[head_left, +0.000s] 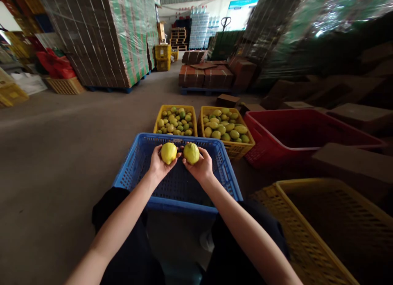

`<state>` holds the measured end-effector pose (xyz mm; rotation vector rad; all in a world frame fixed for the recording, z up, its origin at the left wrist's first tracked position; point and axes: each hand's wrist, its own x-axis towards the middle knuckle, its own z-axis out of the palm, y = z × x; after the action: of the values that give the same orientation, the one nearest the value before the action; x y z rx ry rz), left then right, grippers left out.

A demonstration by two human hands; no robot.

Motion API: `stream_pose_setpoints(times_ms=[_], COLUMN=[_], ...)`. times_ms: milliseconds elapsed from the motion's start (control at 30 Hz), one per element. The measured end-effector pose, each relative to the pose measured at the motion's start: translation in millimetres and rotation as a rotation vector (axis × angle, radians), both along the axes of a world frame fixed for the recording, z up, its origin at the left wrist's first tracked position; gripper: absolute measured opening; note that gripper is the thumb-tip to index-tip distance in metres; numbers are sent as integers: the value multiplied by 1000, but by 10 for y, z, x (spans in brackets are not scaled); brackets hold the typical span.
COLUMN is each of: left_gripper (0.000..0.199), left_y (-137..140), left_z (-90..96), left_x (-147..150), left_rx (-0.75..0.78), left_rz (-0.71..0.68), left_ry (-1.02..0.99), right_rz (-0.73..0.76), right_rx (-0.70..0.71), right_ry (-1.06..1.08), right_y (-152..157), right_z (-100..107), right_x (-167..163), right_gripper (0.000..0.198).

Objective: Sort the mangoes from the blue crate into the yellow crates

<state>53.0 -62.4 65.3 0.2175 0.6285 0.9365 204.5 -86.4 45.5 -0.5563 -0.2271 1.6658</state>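
Observation:
My left hand (159, 165) is closed around the underside of a yellow lemon (168, 153), fingers cupped below and thumb at its side. Beside it, my right hand (202, 165) grips a second lemon (191, 153), more greenish, in the same way. The two fruits are side by side with a small gap, and the fingertips of both hands nearly meet between them. Both hands are above a blue plastic crate (139, 138) with perforated sides, which stands between my knees. The visible part of its floor is dark and partly hidden by my arms.
Beyond the blue crate stand two yellow crates of fruit, the left crate (156, 120) and the right crate (250, 134). A red bin (260, 150) and another yellow crate (288, 211) are on my right. Wrapped pallet stacks (92, 35) and bundled cardboard (205, 77) lie further back.

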Motion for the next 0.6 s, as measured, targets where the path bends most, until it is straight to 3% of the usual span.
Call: stream_pose_setpoints(times_ms=[167,333,600], left_gripper=[42,32,37], left_y=[78,137,204], left_z=[-34,-40,-166], left_x=[25,249,619], left_rx=[53,94,101], left_rz=[20,213,330], left_ry=[-169,-391,-401], right_rz=[-72,-214,-325], right_rx=[52,111,105], right_ry=[73,151,224], right_y=[18,63,228], right_z=[93,203,74], right_x=[43,105,101], right_gripper=[35,25,26])
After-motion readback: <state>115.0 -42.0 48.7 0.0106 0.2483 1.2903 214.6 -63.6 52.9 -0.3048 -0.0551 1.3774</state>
